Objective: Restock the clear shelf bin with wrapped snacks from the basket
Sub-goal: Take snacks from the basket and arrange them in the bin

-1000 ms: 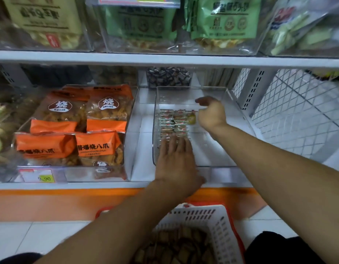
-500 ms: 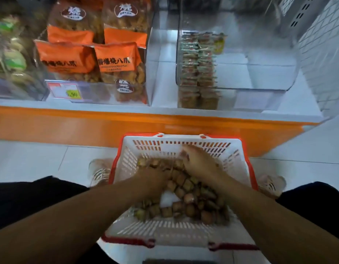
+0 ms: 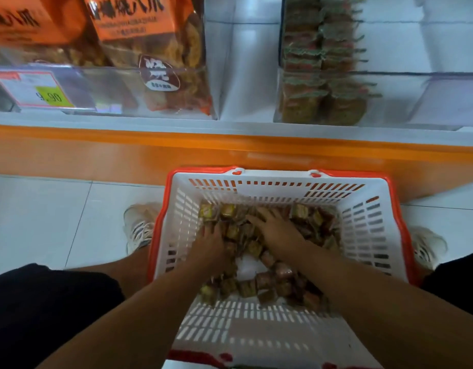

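Bare hands (image 3: 276, 230) amid basket snacks (image 3: 283, 282)

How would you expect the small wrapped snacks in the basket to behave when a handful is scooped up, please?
The wrapped snacks are small and lie loose in a jumbled heap, so some will probably slip from a handful. They look light, and blocky enough not to roll. Both the left hand and right hand are among them, which suggests gathering takes two hands.

White shelf (image 3: 246, 123) with an orange front carries two clear bins (image 3: 442, 99). The white basket (image 3: 363, 235) sits on the tiled floor (image 3: 57, 222) below.
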Motion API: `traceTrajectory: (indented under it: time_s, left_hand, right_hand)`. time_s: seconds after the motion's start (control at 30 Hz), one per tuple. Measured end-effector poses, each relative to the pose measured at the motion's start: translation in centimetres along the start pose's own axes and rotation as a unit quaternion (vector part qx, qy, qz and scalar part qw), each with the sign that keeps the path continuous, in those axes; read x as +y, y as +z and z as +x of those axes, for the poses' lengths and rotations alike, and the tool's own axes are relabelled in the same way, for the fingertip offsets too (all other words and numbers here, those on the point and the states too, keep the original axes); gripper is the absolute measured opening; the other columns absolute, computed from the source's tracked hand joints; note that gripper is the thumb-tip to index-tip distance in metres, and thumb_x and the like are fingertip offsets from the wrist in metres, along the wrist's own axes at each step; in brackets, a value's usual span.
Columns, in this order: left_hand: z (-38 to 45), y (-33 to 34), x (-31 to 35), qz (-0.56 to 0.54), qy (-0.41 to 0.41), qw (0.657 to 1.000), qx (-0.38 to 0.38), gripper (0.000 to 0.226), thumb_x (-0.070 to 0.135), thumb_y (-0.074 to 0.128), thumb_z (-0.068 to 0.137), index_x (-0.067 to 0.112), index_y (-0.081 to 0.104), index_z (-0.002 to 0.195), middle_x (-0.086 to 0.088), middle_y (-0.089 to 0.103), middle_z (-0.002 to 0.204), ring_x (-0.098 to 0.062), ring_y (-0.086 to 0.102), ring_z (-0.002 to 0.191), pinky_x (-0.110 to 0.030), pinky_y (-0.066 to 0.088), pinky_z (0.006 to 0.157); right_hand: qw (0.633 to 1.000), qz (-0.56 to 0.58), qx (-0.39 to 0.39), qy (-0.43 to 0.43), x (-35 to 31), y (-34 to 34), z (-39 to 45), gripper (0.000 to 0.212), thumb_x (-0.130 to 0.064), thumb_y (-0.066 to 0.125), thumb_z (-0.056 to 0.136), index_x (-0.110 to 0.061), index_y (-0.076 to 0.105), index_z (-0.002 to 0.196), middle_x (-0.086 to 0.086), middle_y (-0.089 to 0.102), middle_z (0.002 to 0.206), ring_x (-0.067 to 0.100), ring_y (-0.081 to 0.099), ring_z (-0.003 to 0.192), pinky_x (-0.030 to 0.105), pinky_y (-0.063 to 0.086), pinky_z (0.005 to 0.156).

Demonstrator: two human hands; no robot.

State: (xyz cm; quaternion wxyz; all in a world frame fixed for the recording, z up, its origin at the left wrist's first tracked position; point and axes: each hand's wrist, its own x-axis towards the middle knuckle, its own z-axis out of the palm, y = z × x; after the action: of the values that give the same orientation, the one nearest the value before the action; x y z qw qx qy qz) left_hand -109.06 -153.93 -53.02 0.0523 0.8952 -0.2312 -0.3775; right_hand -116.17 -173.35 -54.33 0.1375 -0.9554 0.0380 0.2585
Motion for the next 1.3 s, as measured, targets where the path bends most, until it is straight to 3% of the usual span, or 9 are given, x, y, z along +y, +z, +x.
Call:
traceTrajectory:
  time_s: [0.17, 0.33, 0.53, 0.67, 0.77, 0.87, 1.03, 1.2, 1.3]
  left_hand:
    - [1.0, 1.4, -0.7, 0.106, 0.101, 0.989, 0.037, 0.085, 0.042, 0.057, 0.092, 0.011, 0.016, 0.160, -0.013, 0.031, 0.159, -0.033, 0.025, 0.147, -0.046, 0.019, 0.123]
    - [3.4, 2.3, 0.7, 0.075, 0.081, 0.994, 0.013, 0.089, 0.043, 0.067, 0.086, 0.014, 0.022, 0.156, -0.014, 0.034, 0.156, -0.035, 0.037, 0.140, -0.047, 0.034, 0.113]
    - [4.9, 4.0, 1.4, 0.054, 0.071, 0.996, 0.027, 0.097, 0.042, 0.068, 0.086, 0.029, 0.005, 0.159, -0.015, 0.029, 0.155, -0.042, 0.039, 0.135, -0.051, 0.043, 0.104]
    - [5.6, 3.6, 2.0, 0.129, 0.072, 0.987, -0.061, 0.087, 0.037, 0.061, 0.094, 0.038, 0.004, 0.160, -0.022, 0.022, 0.156, -0.048, 0.042, 0.131, -0.053, 0.045, 0.103]
    - [5.5, 2.8, 2.9, 0.165, 0.070, 0.978, -0.104, 0.080, 0.037, 0.060, 0.094, 0.038, 0.014, 0.159, -0.019, 0.014, 0.161, -0.050, 0.031, 0.141, -0.057, 0.041, 0.106]
    - [5.0, 2.8, 3.5, 0.161, 0.098, 0.976, -0.109, 0.061, 0.031, 0.060, 0.096, 0.026, 0.036, 0.152, -0.018, 0.025, 0.157, -0.046, 0.030, 0.142, -0.055, 0.043, 0.104]
    - [4.3, 2.4, 3.8, 0.116, 0.128, 0.982, -0.069, 0.031, 0.024, 0.057, 0.097, 0.014, 0.052, 0.125, -0.014, 0.053, 0.128, -0.037, 0.059, 0.112, -0.045, 0.052, 0.091]
    - [3.6, 0.3, 3.0, -0.074, 0.065, 0.993, -0.063, 0.028, 0.019, 0.067, 0.084, 0.020, 0.061, 0.112, 0.000, 0.067, 0.109, -0.023, 0.064, 0.103, -0.034, 0.052, 0.085]
    - [2.5, -2.9, 3.4, -0.138, 0.075, 0.982, -0.101, 0.016, 0.027, 0.068, 0.084, 0.025, 0.065, 0.099, 0.010, 0.062, 0.088, -0.015, 0.061, 0.094, -0.028, 0.049, 0.076]
  right_hand:
    - [0.999, -0.033, -0.030, 0.024, 0.0, 0.7, 1.8, 0.093, -0.008, 0.067, 0.087, -0.032, 0.013, 0.159, 0.006, 0.003, 0.166, 0.041, 0.003, 0.152, 0.061, 0.026, 0.118]
    - [0.993, -0.106, -0.043, 0.025, 0.2, 0.2, 2.7, 0.088, -0.017, 0.065, 0.091, -0.026, 0.011, 0.160, 0.012, 0.009, 0.165, 0.040, 0.005, 0.152, 0.063, 0.020, 0.118]
    - [0.995, -0.071, -0.064, 0.027, 0.1, 0.4, 2.5, 0.078, -0.012, 0.062, 0.092, -0.018, 0.019, 0.157, 0.010, 0.017, 0.163, 0.035, 0.019, 0.149, 0.053, 0.035, 0.115]
    - [0.994, -0.075, -0.078, 0.012, 0.4, 0.2, 1.7, 0.065, -0.019, 0.061, 0.095, -0.019, 0.031, 0.152, 0.015, 0.027, 0.155, 0.038, 0.038, 0.136, 0.050, 0.043, 0.108]
    - [0.992, -0.096, -0.074, 0.024, 0.2, 0.4, 1.5, 0.046, -0.024, 0.048, 0.103, -0.020, 0.042, 0.149, 0.015, 0.029, 0.157, 0.040, 0.041, 0.134, 0.050, 0.042, 0.108]
    - [0.987, -0.115, -0.108, 0.026, 0.3, 0.7, 1.3, 0.043, -0.020, 0.053, 0.100, -0.018, 0.053, 0.143, 0.015, 0.022, 0.163, 0.044, 0.030, 0.142, 0.056, 0.035, 0.113]
    - [0.996, -0.042, -0.084, 0.010, 1.4, 0.9, 0.4, 0.027, -0.012, 0.055, 0.097, -0.011, 0.061, 0.124, 0.014, 0.028, 0.154, 0.041, 0.038, 0.134, 0.046, 0.045, 0.107]
    - [0.989, 0.110, -0.093, 0.023, 2.3, -2.7, -1.8, 0.059, -0.040, 0.074, 0.079, -0.020, 0.057, 0.131, 0.006, 0.043, 0.140, 0.028, 0.050, 0.125, 0.034, 0.045, 0.106]
    - [0.985, 0.149, -0.089, 0.008, 2.1, -6.5, -3.8, 0.036, -0.045, 0.072, 0.082, -0.022, 0.066, 0.108, 0.003, 0.064, 0.121, 0.020, 0.062, 0.109, 0.025, 0.049, 0.087]
